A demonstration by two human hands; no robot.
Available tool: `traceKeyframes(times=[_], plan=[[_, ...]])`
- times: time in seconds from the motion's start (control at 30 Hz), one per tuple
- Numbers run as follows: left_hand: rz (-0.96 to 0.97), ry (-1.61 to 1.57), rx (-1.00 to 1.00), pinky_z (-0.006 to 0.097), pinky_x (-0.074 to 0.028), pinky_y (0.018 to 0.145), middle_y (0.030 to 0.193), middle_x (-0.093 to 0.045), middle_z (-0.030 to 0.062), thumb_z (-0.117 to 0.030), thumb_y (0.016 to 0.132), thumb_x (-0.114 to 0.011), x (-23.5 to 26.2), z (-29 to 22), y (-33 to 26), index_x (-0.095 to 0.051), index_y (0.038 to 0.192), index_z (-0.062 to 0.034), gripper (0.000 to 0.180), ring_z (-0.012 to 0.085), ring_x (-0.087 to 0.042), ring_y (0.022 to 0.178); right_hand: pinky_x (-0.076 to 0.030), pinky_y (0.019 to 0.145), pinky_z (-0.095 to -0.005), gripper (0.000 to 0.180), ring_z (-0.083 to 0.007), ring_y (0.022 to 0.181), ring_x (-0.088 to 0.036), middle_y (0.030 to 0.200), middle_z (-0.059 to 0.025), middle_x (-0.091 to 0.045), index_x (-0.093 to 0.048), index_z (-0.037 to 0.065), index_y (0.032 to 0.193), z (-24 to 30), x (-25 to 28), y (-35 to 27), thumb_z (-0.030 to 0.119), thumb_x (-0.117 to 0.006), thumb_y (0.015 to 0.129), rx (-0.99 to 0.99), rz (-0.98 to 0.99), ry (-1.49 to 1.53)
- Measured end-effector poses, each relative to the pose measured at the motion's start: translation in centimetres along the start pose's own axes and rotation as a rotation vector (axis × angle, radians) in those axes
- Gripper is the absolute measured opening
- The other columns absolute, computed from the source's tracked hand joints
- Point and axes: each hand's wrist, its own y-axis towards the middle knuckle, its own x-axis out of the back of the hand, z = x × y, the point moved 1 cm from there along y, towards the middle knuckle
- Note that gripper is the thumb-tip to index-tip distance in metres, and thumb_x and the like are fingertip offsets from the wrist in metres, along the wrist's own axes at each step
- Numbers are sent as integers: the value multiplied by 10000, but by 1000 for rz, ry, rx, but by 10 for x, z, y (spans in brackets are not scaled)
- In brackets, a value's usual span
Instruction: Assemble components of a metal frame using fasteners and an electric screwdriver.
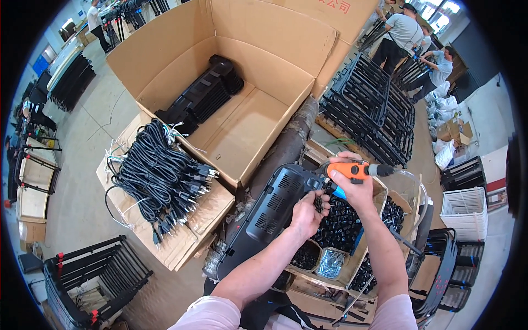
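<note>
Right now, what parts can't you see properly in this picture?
Head view only:
- Tip of the orange power screwdriver: hidden behind the black vented panel and left hand.
- Screwdriver's grip: covered by the right hand.
- Small black parts in the cardboard trays: too small to identify.

big open brown cardboard box (242,82) top centre, flaps up, black moulded parts stacked in its back-left corner. behind it, top right, another brown carton (352,16) w/ red print on its face. flattened cardboard sheets (203,214) just left of the box, under a bundle of black cables. small open cardboard box (379,192) by the hands, divided into compartments w/ small black parts & screws. more small brown cartons (457,131) on the floor far right, near white bags.
</note>
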Motion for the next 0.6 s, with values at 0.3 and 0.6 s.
traceKeyframes(times=[0.3, 0.6], plan=[[44, 156, 11, 281, -519, 660, 973, -688, 33, -274, 1135, -530, 22, -2, -18, -681, 1207, -46, 284, 132, -630, 785, -564, 967, -313, 431, -146, 1072, -684, 1167, -82, -731, -632, 28, 1267, -22, -22, 22, 52, -826, 882, -29, 74, -21], [-50, 272, -27, 262, -467, 600, 828, -655, -16, -296, 1138, -525, 30, -5, -26, -688, 1159, -68, 281, 98, -596, 677, -585, 862, -315, 293, -146, 974, -691, 1160, -96, -733, -675, 15, 1116, -25, -25, 32, 35, -826, 866, -21, 154, -176]])
